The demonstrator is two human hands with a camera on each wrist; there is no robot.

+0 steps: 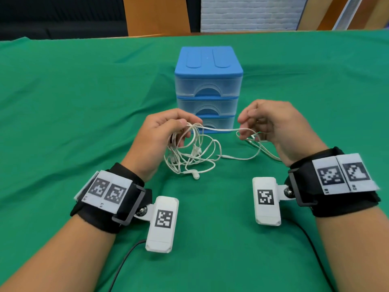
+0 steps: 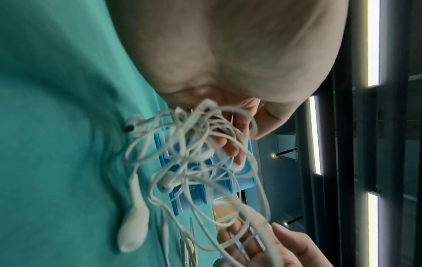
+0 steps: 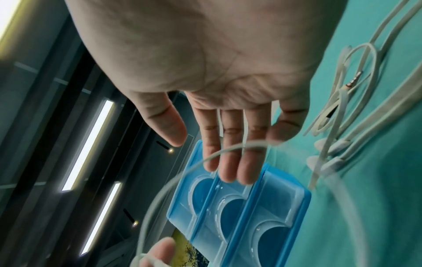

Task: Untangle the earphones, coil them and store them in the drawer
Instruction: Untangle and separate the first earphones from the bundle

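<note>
The white earphones [image 1: 194, 148] hang as a tangled bundle of loops between the person's two hands, just above the green-covered surface [image 1: 84, 98] and close in front of the blue drawer unit [image 1: 208, 87]. The left hand [image 1: 162, 133] has its fingers [image 1: 179, 123] curled round the thick part of the tangle, thumb and forefinger pinching a strand at the top. From there one stretch of cord runs nearly level across to the right hand [image 1: 271, 123]. In the right wrist view that hand's fingers [image 3: 230, 144] are fairly straight and close together, with thin cord threaded between them and a loop passing across their tips; whether they pinch the cord cannot be told for certain. One earbud [image 1: 195, 175] dangles at the bottom of the bundle, touching or nearly touching the cloth. More cord and the plug [image 3: 352, 79] lie on the surface beside the right hand. The unit's three clear drawers are all closed.
</note>
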